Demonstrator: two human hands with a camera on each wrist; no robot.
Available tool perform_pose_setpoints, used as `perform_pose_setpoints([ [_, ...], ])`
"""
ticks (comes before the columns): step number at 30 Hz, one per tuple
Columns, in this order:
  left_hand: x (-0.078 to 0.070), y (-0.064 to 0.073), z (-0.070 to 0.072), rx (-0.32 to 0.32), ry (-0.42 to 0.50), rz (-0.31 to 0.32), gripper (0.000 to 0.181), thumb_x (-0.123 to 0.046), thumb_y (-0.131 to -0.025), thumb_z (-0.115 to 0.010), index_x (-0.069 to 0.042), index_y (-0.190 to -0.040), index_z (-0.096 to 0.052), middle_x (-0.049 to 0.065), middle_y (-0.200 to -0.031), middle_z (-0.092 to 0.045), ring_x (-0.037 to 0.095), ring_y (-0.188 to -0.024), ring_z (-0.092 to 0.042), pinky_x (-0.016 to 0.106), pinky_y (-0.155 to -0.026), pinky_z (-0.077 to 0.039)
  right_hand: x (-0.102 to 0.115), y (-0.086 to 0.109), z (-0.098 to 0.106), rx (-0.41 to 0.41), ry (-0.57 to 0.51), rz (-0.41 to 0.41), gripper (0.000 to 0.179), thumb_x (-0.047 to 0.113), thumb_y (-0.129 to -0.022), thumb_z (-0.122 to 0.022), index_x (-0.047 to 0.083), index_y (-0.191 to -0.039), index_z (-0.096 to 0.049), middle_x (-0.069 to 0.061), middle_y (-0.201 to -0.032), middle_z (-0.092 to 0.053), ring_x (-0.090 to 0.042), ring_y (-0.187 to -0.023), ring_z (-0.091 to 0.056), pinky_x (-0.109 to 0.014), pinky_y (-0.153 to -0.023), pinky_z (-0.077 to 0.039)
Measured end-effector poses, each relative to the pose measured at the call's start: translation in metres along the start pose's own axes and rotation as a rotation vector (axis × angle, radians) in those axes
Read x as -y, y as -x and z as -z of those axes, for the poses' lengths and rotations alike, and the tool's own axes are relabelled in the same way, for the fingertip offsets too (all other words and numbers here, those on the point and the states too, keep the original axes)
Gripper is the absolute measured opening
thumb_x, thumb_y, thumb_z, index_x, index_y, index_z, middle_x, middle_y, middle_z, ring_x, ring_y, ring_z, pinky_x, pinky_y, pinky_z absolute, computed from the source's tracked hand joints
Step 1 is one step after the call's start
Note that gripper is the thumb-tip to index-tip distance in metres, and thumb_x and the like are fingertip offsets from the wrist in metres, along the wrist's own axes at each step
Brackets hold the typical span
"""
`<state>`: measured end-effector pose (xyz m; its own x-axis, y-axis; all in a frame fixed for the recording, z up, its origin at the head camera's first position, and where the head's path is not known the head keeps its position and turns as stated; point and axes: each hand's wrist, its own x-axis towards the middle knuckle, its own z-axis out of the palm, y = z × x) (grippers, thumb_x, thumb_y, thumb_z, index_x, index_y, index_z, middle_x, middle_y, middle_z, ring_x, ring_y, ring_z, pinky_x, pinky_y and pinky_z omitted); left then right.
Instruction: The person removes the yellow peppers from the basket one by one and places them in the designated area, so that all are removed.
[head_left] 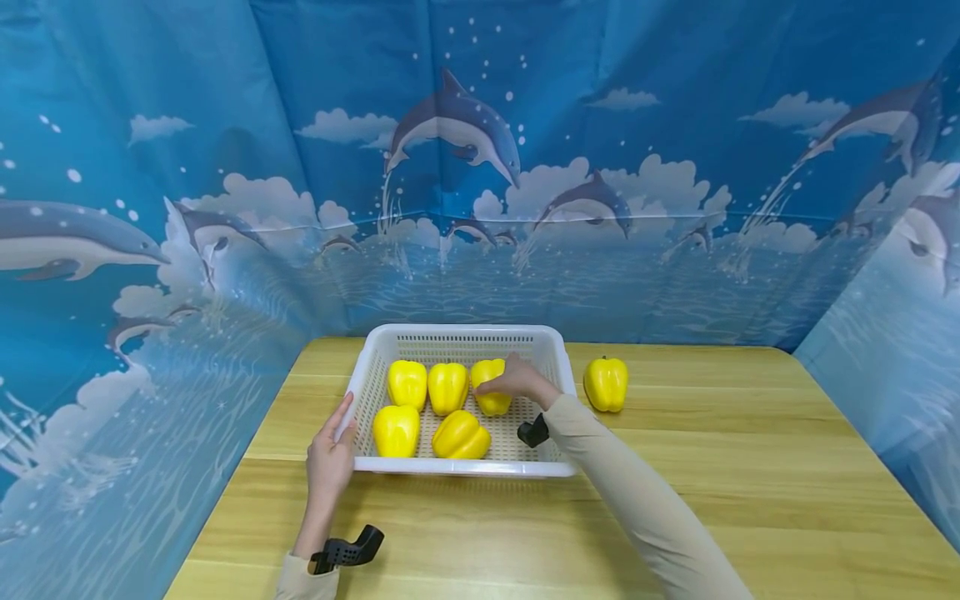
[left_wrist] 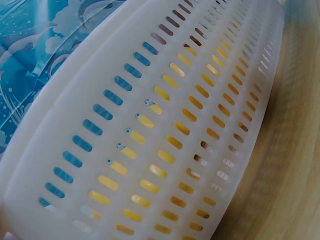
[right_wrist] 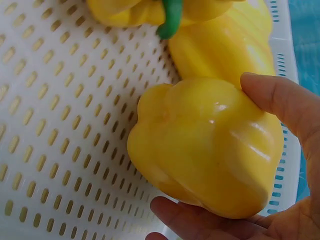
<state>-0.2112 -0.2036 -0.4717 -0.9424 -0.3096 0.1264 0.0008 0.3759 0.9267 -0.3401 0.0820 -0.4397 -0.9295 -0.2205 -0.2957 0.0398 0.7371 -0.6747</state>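
Note:
A white perforated plastic basket (head_left: 465, 467) stands on the table with several yellow bell peppers in it. At its left side my left hand (head_left: 331, 454) holds the rim, thumb and fingers at the edge. The left wrist view looks onto the slotted outer wall (left_wrist: 150, 125), with yellow showing through the slots. Inside the basket my right hand (head_left: 517, 379) grips a yellow bell pepper (right_wrist: 205, 145) at the right end of the back row, thumb on one side and fingers on the other. Beside it lies another pepper (right_wrist: 220, 50). A front pepper (head_left: 461, 436) lies on its side.
One more yellow bell pepper (head_left: 606, 384) stands on the wooden table (head_left: 712, 467), just right of the basket. Behind the table hangs a blue cloth (head_left: 465, 275) printed with dolphins. A black wrist mount (head_left: 348, 550) sits on the left wrist.

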Motion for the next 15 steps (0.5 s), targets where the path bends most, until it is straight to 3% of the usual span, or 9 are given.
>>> perform_pose_setpoints([
  [4,0.0001,0.0002,-0.0003,-0.001,-0.001,-0.005,0.044,-0.013,-0.100,-0.045,-0.018,-0.143,-0.045,0.010,-0.145,-0.041,0.032,-0.132,-0.037,0.051,-0.102,-0.030,-0.0007,0.0016,0.0023,-0.015,-0.024,0.020,0.087,0.040,-0.075,-0.077,-0.009,-0.134,-0.035,-0.022,-0.118,-0.049,-0.031,-0.102,-0.051,-0.042,-0.087,-0.043],
  [8,0.0003,0.0003,-0.0005,-0.003,-0.002,-0.012,0.043,-0.013,-0.100,-0.045,-0.018,-0.143,-0.045,0.010,-0.145,-0.041,0.032,-0.131,-0.037,0.051,-0.102,-0.031,-0.0008,0.0043,0.0049,-0.037,-0.040,0.038,0.073,0.040,-0.074,-0.078,-0.004,-0.120,-0.044,-0.015,-0.101,-0.050,-0.025,-0.087,-0.050,-0.038,-0.076,-0.044],
  [11,0.0002,0.0005,-0.0004,-0.002,-0.001,-0.013,0.043,-0.013,-0.100,-0.045,-0.017,-0.143,-0.045,0.011,-0.145,-0.041,0.033,-0.131,-0.038,0.051,-0.101,-0.032,-0.0013,0.0065,0.0069,-0.040,-0.066,0.049,0.072,0.040,-0.075,-0.078,-0.004,-0.120,-0.043,-0.014,-0.102,-0.049,-0.025,-0.087,-0.050,-0.037,-0.075,-0.044],
  [15,-0.0005,0.0006,-0.0002,-0.006,-0.012,-0.010,0.044,-0.012,-0.100,-0.045,-0.017,-0.143,-0.045,0.012,-0.144,-0.041,0.034,-0.130,-0.038,0.052,-0.100,-0.033,-0.0010,0.0097,0.0103,-0.041,-0.099,0.047,0.083,0.042,-0.076,-0.076,-0.005,-0.131,-0.035,-0.016,-0.108,-0.048,-0.027,-0.092,-0.050,-0.039,-0.078,-0.044],
])
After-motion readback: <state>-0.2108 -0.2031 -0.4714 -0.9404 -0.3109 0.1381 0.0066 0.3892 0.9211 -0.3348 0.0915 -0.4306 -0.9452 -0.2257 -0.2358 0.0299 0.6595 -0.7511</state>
